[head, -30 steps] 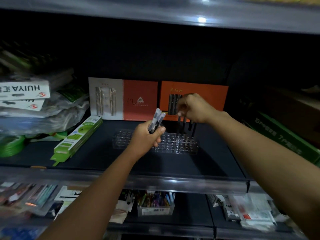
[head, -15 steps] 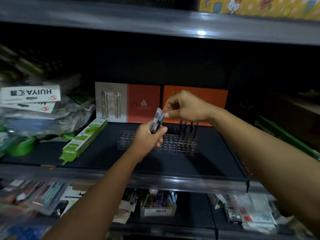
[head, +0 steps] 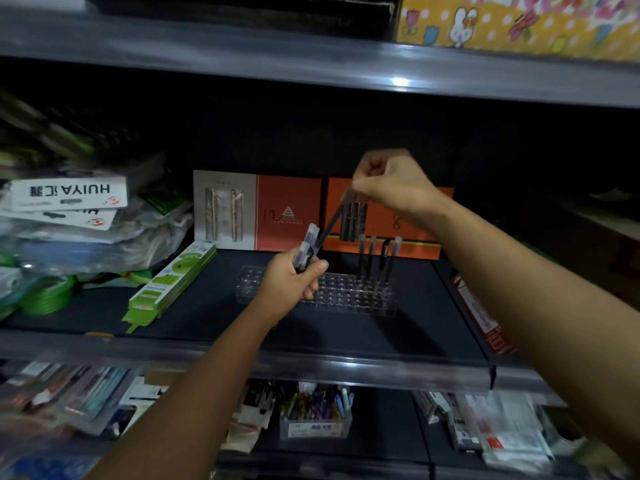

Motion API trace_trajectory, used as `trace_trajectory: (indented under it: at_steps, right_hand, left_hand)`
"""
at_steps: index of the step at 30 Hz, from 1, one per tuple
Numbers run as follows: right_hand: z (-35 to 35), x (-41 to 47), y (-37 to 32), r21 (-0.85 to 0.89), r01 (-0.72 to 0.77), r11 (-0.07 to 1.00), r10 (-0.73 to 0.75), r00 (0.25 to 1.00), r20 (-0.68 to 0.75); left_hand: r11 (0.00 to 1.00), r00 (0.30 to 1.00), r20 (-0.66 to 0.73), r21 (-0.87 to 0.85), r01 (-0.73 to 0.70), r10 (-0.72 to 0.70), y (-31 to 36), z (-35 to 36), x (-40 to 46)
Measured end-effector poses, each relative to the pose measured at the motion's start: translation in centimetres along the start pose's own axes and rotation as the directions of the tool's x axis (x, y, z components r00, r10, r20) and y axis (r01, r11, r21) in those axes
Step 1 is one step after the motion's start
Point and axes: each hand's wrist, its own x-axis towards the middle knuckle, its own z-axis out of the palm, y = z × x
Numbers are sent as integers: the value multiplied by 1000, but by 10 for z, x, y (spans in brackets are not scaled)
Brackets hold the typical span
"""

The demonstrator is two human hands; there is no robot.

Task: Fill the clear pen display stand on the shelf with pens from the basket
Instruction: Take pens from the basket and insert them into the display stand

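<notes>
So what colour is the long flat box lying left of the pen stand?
Green and white. The box shows clearly in the head view.

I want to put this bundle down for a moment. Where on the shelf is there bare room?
Bare shelf lies in front of the clear stand, and between it and the green box. The far left is crowded with bagged stock.

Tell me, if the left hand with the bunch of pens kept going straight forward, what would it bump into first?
Probably the clear pen stand just beyond the left hand, which grips a bunch of pens. Beyond it stand the orange boxes at the back of the shelf. Depth is hard to judge from one view.
</notes>
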Motion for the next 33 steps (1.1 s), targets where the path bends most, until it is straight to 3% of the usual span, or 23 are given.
trace_trajectory:
  at_steps: [6,16,33]
  right_hand:
    - [-14,16,6,-69,-38,997,27,988,-153]
    - [11,2,46,-362,17,932,6,998,62]
    - [18,-1,75,-440,24,898,55,985,165]
  left_hand:
    - [999,998,-54,32,16,-15,-8,-11,1]
    - [1000,999,-35,23,0,0,-9,-10,5]
    - [999,1000,1,39,-14,14,-13,1,9]
